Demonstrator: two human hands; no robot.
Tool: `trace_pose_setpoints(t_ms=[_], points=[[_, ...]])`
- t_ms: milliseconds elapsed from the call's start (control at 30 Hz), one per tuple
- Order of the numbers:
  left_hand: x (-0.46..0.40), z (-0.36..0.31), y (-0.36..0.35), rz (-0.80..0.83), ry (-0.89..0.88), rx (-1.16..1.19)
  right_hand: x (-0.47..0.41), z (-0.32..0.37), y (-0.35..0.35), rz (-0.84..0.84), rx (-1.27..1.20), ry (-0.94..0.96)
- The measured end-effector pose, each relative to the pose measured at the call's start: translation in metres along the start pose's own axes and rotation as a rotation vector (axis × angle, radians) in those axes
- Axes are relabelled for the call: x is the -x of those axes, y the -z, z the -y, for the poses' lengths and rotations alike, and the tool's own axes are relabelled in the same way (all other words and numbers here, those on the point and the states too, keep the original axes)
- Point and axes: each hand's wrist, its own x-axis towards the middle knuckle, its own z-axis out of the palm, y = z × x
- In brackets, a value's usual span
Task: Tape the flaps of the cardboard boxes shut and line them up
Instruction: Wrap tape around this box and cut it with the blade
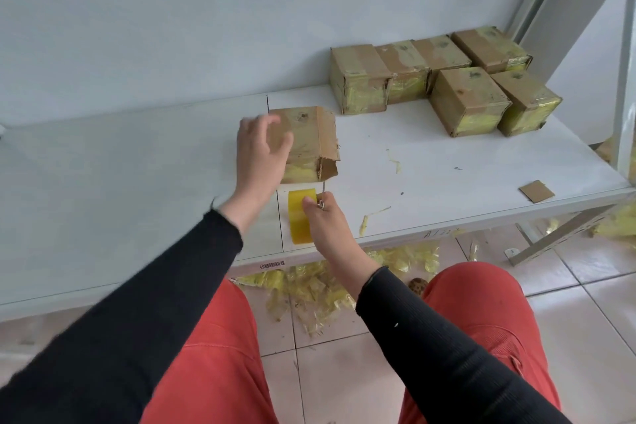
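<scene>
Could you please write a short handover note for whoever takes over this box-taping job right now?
Left hand: blurred, fingers spread over the loose box, no grip on it that I can see.
Right hand: grip on the yellow tape roll at the shelf's front edge, with a thin metal tool pinched alongside.
Done: six taped boxes grouped at the back right, four behind and two in front.
Left: the loose box has a flap sticking out at its near right corner; tape it down, then set it with the others.
</scene>
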Motion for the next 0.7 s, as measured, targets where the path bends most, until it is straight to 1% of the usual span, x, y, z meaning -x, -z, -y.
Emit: trace_pose_setpoints(t_ms=[33, 100, 133, 200, 233, 267, 333, 400, 433, 500, 700], points=[[0.020, 0.006, 0.002, 0.017, 0.091, -0.006, 0.000, 0.000, 0.002, 0.018, 0.000, -0.001], [0.055, 0.014, 0.003, 0.186, 0.325, 0.022, -0.002, 0.000, 0.010, 0.023, 0.006, 0.016], [0.066, 0.016, 0.002, 0.263, 0.427, 0.057, -0.005, 0.001, 0.015, -0.011, 0.016, 0.041], [0.078, 0.019, 0.001, 0.322, 0.544, 0.222, -0.015, 0.005, 0.033, -0.117, 0.057, 0.103], [0.080, 0.018, 0.001, 0.335, 0.576, 0.333, -0.021, 0.007, 0.043, -0.140, 0.091, 0.134], [0.081, 0.016, 0.001, 0.352, 0.603, 0.444, -0.027, 0.010, 0.052, -0.130, 0.161, 0.164], [0.082, 0.015, -0.003, 0.369, 0.638, 0.605, -0.035, 0.018, 0.065, -0.063, 0.425, 0.225], [0.083, 0.015, -0.006, 0.337, 0.634, 0.663, -0.042, 0.024, 0.071, -0.005, 0.693, 0.286], [0.083, 0.015, -0.007, 0.309, 0.632, 0.699, -0.045, 0.026, 0.071, 0.013, 0.788, 0.316], [0.082, 0.014, -0.006, 0.269, 0.623, 0.755, -0.053, 0.030, 0.071, 0.030, 0.921, 0.375], [0.079, 0.010, -0.007, 0.276, 0.667, 0.824, -0.066, 0.033, 0.069, -0.005, 1.177, 0.598]])
